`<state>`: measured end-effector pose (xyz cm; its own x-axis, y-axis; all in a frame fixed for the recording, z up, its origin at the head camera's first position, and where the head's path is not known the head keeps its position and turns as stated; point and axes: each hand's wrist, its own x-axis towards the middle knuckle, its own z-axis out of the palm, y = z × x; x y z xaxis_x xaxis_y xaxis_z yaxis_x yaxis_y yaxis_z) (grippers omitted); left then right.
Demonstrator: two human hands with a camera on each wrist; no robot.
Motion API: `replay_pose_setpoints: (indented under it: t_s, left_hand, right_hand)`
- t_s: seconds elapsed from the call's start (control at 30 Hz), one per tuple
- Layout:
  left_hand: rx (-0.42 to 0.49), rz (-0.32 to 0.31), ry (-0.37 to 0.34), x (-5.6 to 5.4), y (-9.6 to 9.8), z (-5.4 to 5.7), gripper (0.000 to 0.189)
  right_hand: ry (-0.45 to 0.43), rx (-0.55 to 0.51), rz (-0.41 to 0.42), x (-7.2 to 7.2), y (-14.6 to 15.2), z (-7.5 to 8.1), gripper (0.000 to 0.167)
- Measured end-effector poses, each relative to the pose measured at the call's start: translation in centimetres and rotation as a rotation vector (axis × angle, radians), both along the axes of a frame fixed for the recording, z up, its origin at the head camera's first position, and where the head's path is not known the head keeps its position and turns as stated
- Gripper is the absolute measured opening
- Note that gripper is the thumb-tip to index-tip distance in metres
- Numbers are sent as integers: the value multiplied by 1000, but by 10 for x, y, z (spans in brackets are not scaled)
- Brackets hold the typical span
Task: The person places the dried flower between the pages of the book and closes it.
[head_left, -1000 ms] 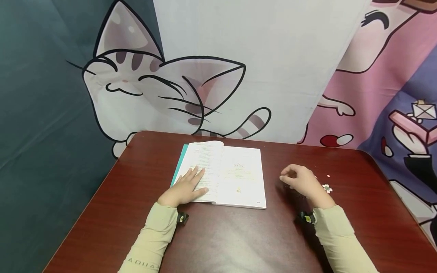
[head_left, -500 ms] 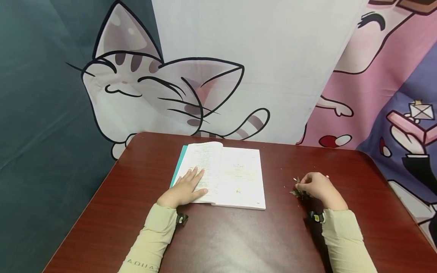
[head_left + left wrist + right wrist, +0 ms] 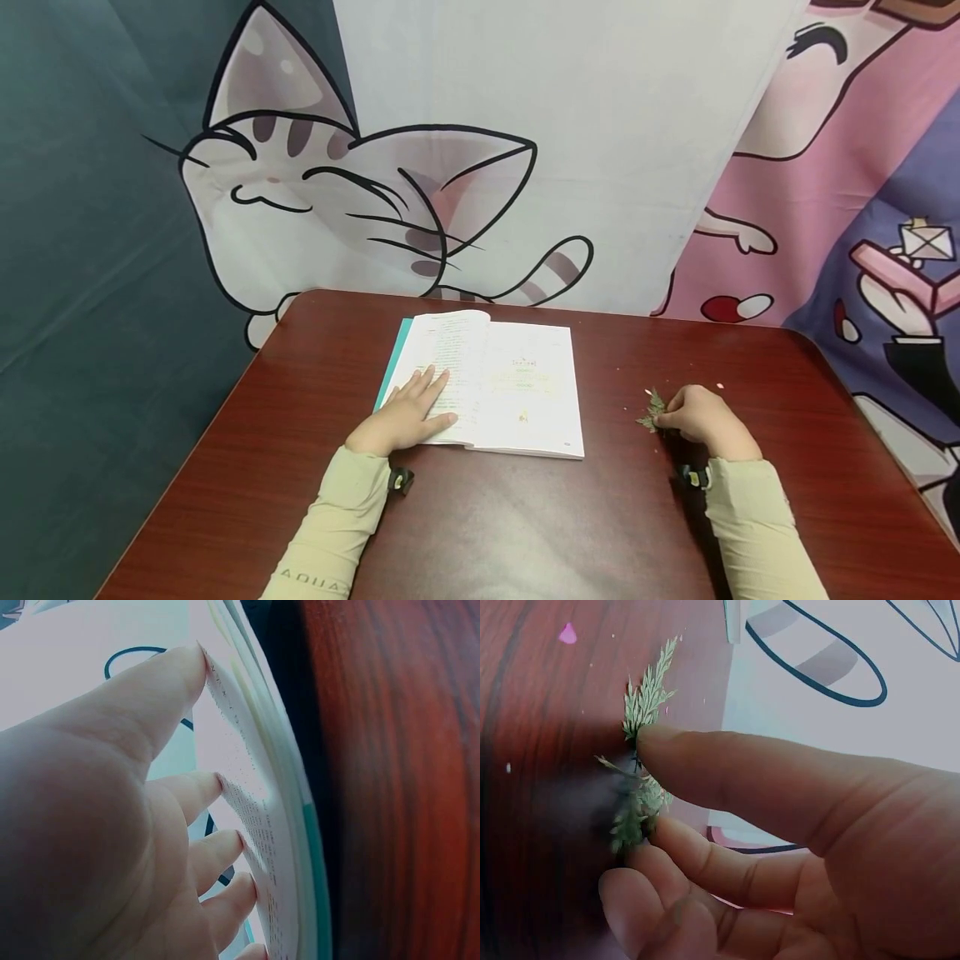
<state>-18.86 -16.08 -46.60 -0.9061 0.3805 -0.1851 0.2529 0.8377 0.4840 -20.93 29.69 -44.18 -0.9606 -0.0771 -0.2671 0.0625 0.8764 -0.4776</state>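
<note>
An open book (image 3: 534, 350) with a teal cover edge lies on the table. My left hand (image 3: 397, 421) rests on its left page with the fingers spread; in the left wrist view, the fingertips (image 3: 232, 841) press the printed page (image 3: 251, 817). To the right of the book, my right hand (image 3: 705, 419) pinches a feathery green leaf sprig (image 3: 652, 410) low over the table. The right wrist view shows the thumb (image 3: 682, 761) on the sprig (image 3: 649, 701), with the index finger behind it and the other fingers curled.
The reddish-brown wooden table (image 3: 495, 533) carries a few scattered bits, among them a pink petal (image 3: 720, 385); a pink petal (image 3: 568, 633) also shows in the right wrist view. A cartoon-printed cloth (image 3: 615, 150) hangs behind the table's far edge.
My right hand has moved right and slightly nearer, and the leaf sprig hidden before now shows at its fingertips. A small white flower is now out of sight behind the hand. The left hand stays put.
</note>
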Motion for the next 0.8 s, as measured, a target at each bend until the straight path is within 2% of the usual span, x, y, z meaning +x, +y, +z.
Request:
replay_pose_setpoints:
  t_s: [0.2,0.33,0.5,0.7,0.8]
  left_hand:
    - [1,0,10,-6,-4,-13,79]
    - [22,2,19,-7,-4,-16,79]
    - [7,2,7,-4,-3,-10,79]
    - [11,1,8,1,1,2,76]
    - [11,2,7,2,1,4,76]
  right_hand:
    - [18,-3,48,0,-2,2,19]
    - [52,-6,71,0,-4,1,19]
    - [90,-19,74,1,-6,1,17]
    - [93,-55,49,0,-8,0,17]
    - [102,-84,38,0,-9,0,18]
